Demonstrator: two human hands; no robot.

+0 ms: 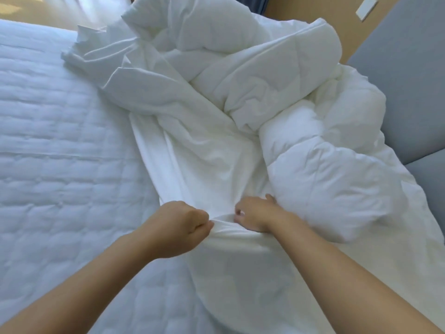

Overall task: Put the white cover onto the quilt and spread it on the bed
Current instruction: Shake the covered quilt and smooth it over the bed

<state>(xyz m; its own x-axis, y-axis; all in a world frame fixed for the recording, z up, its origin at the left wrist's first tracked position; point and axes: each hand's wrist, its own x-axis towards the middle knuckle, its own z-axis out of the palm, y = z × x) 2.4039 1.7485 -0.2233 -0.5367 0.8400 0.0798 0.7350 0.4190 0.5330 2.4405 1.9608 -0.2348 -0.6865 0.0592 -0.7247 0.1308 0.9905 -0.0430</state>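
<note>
Head view: left grip (179, 227) and right grip (255, 216) clutch the cover (192, 153), likely limp and light; best held by its hem, puffy quilt (325, 165) just beyond the right grip.

I count two hands, my left hand (175, 227) and right hand (257, 215). One white cover (204, 165) between them, one quilt (325, 165) just beyond my right hand, one bed (60, 141) under both, one wall switch (366, 8) far beyond.

Seen from above: left hand (177, 229) and right hand (256, 216), both bare. Behind the grip, bare wrists and forearms (96, 273) running uncovered to the lower edge (skin smooth, slightly blurred). At the grip, pale fingernails (238, 212) on the right.
</note>
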